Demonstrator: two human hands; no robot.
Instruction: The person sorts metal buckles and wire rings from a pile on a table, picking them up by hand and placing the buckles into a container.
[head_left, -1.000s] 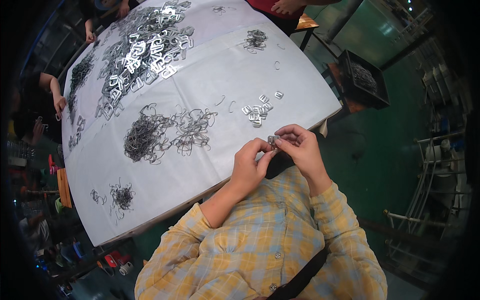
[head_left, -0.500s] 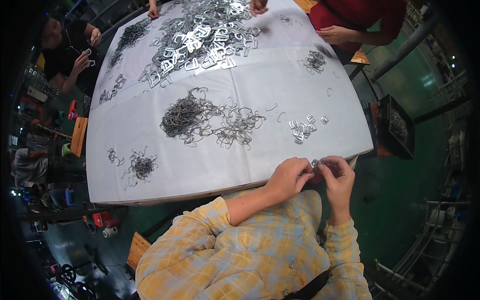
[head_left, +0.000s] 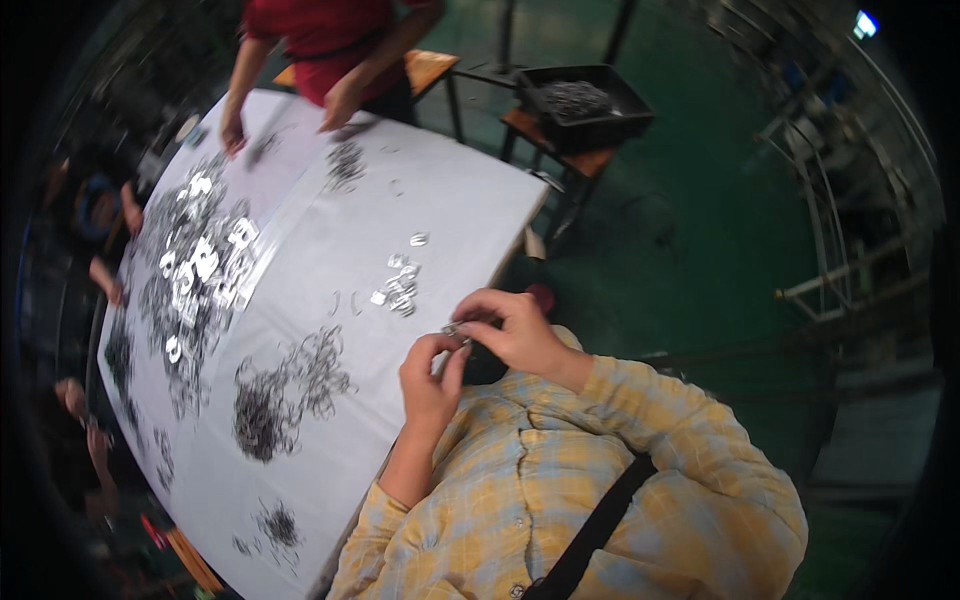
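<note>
At the table's near edge, my left hand (head_left: 428, 385) and my right hand (head_left: 518, 332) meet fingertip to fingertip. Both are closed on a small silvery metal piece (head_left: 452, 328), mostly covered by the fingers, so its exact kind is unclear. Just beyond them on the white-covered table (head_left: 450, 205) lies a small group of silvery slotted buckles (head_left: 402, 285). Farther left is a dense heap of thin bent wire hooks (head_left: 262, 405), with looser hooks (head_left: 320, 370) spread beside it.
A large pile of shiny metal buckles (head_left: 200, 260) covers the far left. Smaller wire clusters lie at the near left (head_left: 278, 523) and far side (head_left: 345, 165). A person in red (head_left: 320, 50) works across the table. Beyond the corner stands a black bin (head_left: 590, 105) of metal parts.
The whole view has swung to the right, bringing the black bin and green floor toward the middle, with some blur. My hands stay together at the metal piece.
</note>
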